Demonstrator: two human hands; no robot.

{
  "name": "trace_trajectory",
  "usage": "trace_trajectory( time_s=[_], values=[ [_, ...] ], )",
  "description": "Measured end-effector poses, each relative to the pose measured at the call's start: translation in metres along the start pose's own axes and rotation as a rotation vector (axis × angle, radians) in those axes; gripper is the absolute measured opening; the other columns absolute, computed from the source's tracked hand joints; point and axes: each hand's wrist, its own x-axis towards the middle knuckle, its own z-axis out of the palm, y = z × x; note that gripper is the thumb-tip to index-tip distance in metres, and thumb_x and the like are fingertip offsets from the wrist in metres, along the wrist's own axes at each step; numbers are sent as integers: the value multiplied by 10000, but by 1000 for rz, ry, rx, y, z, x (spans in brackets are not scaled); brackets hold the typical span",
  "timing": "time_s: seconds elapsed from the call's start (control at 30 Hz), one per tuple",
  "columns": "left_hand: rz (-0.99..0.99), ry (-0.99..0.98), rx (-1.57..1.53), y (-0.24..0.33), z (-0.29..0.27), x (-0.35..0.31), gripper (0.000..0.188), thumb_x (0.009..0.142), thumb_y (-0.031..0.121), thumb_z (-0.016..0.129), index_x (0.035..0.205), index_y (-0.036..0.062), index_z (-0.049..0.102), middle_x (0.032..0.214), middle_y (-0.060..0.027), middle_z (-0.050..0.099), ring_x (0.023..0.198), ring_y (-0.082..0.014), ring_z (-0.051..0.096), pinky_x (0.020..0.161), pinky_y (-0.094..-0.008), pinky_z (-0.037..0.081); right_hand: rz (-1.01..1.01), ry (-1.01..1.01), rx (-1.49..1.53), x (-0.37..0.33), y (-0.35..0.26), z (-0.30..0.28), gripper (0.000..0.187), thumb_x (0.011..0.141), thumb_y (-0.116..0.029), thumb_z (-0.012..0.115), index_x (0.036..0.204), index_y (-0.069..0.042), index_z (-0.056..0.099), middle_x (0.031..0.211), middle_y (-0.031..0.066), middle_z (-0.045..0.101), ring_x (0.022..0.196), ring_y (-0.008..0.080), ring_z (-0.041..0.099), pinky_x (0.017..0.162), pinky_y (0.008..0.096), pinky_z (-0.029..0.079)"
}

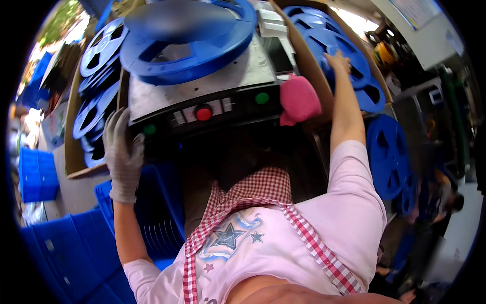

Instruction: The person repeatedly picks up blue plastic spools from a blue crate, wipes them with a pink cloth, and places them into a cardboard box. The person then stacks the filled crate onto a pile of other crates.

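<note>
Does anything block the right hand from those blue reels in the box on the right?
Nothing visible does: the right hand is at the blue reels, apparently touching one. The pink cloth sits apart, to its left.

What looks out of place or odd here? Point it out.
Only the left hand wears a whitish knitted fabric glove; the right hand, at the round blue plastic reels, is bare. That mismatch looks odd.

A spoked reel (192, 71) lies on the push-button machine (230, 77), with a cardboard carton (72, 152) of spoked flanges (104, 46) to the machine's left and another carton (306, 61) holding reel flanges (324, 35) to its right. A cloth (299, 100) sits at the machine's near right corner; plastic crates (66, 248) stand before the machine, toward the left.
</note>
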Motion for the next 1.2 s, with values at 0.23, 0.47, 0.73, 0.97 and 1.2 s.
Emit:
trace_trajectory(
  time_s=[0.23, 0.47, 0.73, 0.97, 1.2],
  values=[
    [218, -22, 135, 18, 5, 62, 571, 767, 93, 692, 1309, 106, 511, 1308, -127, 525, 1281, -325, 434, 1072, -425, 367, 57, 232, 122, 6, 28, 0, 889, 719, -521, 731, 1420, -164, 316, 1323, 379, 351, 1131, 494, 521, 934, 529, 449],
    [395, -102, 376, -37, 46, 104, 443, 793, 110, 657, 1218, 101, 531, 1128, -87, 590, 1101, -287, 557, 968, -397, 440, -304, 393, 841, 1, 110, -98, 764, 819, -650, 574, 1197, 14, 553, 1025, 182, 656, 916, 293, 651, 789, 380, 515],
    [574, 66, 466, -59, 73, 113, 316, 816, 68, 615, 1128, 91, 573, 975, -95, 591, 963, -263, 598, 872, -383, 492, -877, -1276, 1574, -181, 168, -139, 506, 973, -483, 454, 1127, -2, 494, 849, 108, 556, 698, 185, 584, 592, 291, 497],
    [494, 35, 590, -53, 76, 116, 329, 873, 90, 589, 1201, 99, 566, 1094, -81, 617, 1078, -249, 596, 938, -382, 490, -609, -525, 1671, -337, 149, -142, 525, 966, -468, 484, 1191, 2, 420, 822, 101, 506, 660, 152, 537, 579, 243, 492],
    [590, 265, 348, -63, 35, 110, 82, 797, 184, 585, 869, 145, 592, 820, -73, 541, 817, -266, 567, 724, -396, 475, -705, -768, 2030, -388, 131, -147, 728, 842, -523, 648, 1229, 29, 374, 875, 91, 427, 744, 156, 449, 622, 250, 423]
  ],
)
